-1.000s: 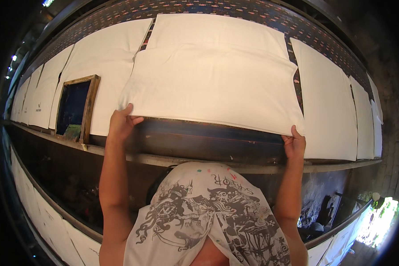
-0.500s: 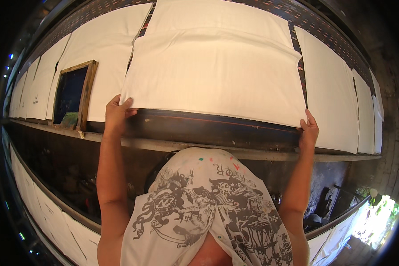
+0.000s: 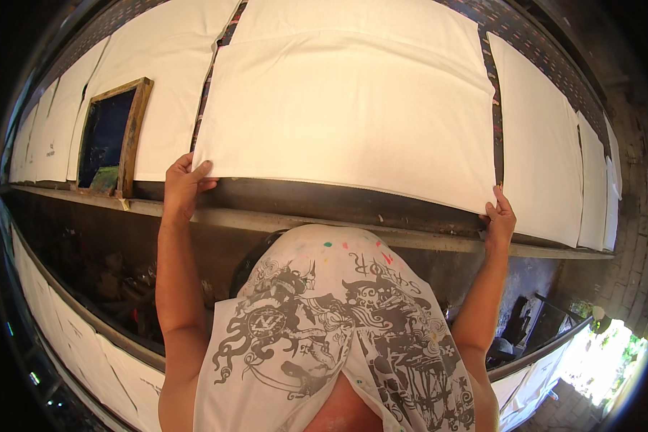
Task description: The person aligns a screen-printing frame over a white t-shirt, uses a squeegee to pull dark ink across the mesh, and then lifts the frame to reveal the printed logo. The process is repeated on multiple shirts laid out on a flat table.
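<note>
White cotton-like fabric is filling the middle of the frame: you are holding one wide, white, roughly rectangular fabric sheet (image 3: 353, 115) by its two near corners. Your left hand (image 3: 187, 186), left of the centre, is pinching the lower left corner, with the thumb lying on top and the fingers going under the edge. Your right hand (image 3: 500, 216), right of the centre, is closing on the lower right corner between thumb and fingers. Between both hands the lower edge is running almost straight, and below it a dark, smooth table surface (image 3: 302, 201) is showing. Across the upper part of the sheet, a soft crease is running from side to side.

At the left of the frame, a dark rectangular panel with a brown wooden frame (image 3: 108, 144) is resting upon another white fabric piece (image 3: 169, 57). To the right, a further white fabric piece (image 3: 536, 144) is lying beside your sheet, with a narrow dark gap separating them. In the lower middle, your white shirt with dark grey printed drawings (image 3: 324, 309) is carrying small green and red spots. Bright light is shining at the lower right.
</note>
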Demonstrator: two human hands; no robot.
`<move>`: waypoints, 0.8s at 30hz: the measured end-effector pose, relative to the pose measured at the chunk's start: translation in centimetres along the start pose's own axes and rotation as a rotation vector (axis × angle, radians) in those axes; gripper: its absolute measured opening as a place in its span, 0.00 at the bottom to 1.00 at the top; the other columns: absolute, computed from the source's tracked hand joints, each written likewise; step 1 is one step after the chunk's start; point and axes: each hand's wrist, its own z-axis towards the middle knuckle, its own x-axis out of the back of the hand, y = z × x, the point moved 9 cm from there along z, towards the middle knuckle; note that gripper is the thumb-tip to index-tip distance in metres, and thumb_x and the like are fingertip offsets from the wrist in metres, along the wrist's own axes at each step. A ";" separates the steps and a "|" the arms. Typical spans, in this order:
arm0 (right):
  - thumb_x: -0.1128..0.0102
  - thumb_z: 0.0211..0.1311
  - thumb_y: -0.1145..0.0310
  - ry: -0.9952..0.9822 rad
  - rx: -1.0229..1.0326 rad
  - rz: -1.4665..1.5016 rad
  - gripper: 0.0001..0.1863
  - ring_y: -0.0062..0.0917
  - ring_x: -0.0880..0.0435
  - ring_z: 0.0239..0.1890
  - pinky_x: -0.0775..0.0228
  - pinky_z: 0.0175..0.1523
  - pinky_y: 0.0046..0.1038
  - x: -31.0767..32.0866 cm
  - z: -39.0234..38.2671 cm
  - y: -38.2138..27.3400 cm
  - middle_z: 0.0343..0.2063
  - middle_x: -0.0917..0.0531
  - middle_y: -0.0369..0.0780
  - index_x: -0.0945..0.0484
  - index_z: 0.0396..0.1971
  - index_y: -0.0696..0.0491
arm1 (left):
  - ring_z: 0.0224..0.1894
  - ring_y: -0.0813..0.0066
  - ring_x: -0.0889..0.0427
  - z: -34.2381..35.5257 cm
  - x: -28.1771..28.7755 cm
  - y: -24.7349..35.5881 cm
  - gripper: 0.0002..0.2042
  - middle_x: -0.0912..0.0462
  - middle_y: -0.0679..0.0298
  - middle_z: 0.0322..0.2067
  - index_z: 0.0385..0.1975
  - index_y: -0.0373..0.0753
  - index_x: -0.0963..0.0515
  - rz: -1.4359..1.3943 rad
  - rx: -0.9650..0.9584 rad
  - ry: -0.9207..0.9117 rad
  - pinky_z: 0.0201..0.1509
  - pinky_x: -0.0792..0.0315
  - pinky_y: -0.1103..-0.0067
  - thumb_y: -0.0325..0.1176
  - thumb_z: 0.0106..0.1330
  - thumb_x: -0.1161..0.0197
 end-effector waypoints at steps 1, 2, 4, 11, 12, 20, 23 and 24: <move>0.34 0.79 0.83 -0.006 0.001 -0.027 0.31 0.16 0.10 0.48 0.14 0.47 0.21 0.0 0.1 0.3 0.57 0.08 0.35 0.20 0.79 0.52 | 0.35 0.72 0.05 0.1 0.0 0.2 0.16 0.06 0.58 0.43 0.61 0.29 0.17 -0.003 -0.012 -0.003 0.38 0.08 0.79 0.26 0.78 0.24; 0.35 0.80 0.83 -0.003 0.021 0.010 0.30 0.16 0.09 0.49 0.15 0.46 0.21 0.5 0.1 0.3 0.59 0.08 0.36 0.19 0.79 0.52 | 0.35 0.72 0.05 0.1 0.1 0.4 0.16 0.06 0.58 0.43 0.61 0.29 0.17 -0.005 -0.023 -0.006 0.37 0.08 0.78 0.26 0.78 0.24; 0.36 0.80 0.84 -0.011 0.062 0.088 0.30 0.16 0.08 0.50 0.16 0.45 0.20 0.6 -0.7 -1.7 0.64 0.08 0.39 0.18 0.78 0.52 | 0.35 0.73 0.05 -0.7 0.7 1.4 0.17 0.06 0.58 0.44 0.62 0.29 0.17 -0.014 -0.039 -0.001 0.37 0.08 0.79 0.26 0.78 0.24; 0.35 0.80 0.85 0.014 0.067 0.107 0.30 0.15 0.09 0.48 0.16 0.47 0.21 2.2 -1.2 -2.4 0.59 0.07 0.37 0.18 0.78 0.52 | 0.35 0.71 0.05 -1.9 1.5 1.1 0.19 0.05 0.56 0.44 0.64 0.28 0.18 0.018 -0.029 -0.039 0.37 0.07 0.77 0.23 0.77 0.25; 0.35 0.79 0.84 0.001 0.064 0.066 0.30 0.15 0.10 0.47 0.16 0.47 0.20 2.5 -1.0 -1.7 0.58 0.07 0.37 0.18 0.78 0.52 | 0.35 0.71 0.05 -2.2 1.3 1.1 0.19 0.05 0.56 0.43 0.64 0.28 0.18 0.037 -0.023 -0.040 0.37 0.08 0.78 0.22 0.77 0.25; 0.33 0.75 0.87 0.050 0.039 -0.097 0.31 0.11 0.21 0.38 0.24 0.43 0.20 1.2 -0.6 1.1 0.44 0.14 0.28 0.14 0.75 0.51 | 0.33 0.74 0.07 -1.6 0.8 1.1 0.25 0.05 0.57 0.43 0.69 0.23 0.21 0.329 -0.050 0.008 0.33 0.13 0.78 0.22 0.74 0.24; 0.33 0.73 0.88 0.038 0.074 -0.173 0.31 0.12 0.27 0.35 0.29 0.42 0.20 0.8 -0.6 0.5 0.39 0.20 0.25 0.12 0.73 0.51 | 0.36 0.69 0.07 -1.4 1.0 0.9 0.27 0.06 0.56 0.43 0.70 0.26 0.21 0.481 -0.048 0.034 0.37 0.13 0.73 0.22 0.73 0.23; 0.33 0.73 0.88 0.035 0.101 -0.203 0.31 0.12 0.28 0.35 0.30 0.43 0.20 1.1 -0.5 0.6 0.39 0.22 0.25 0.12 0.73 0.51 | 0.38 0.66 0.07 -1.2 0.7 1.2 0.27 0.06 0.56 0.43 0.71 0.27 0.21 0.541 -0.052 0.038 0.40 0.12 0.70 0.23 0.73 0.23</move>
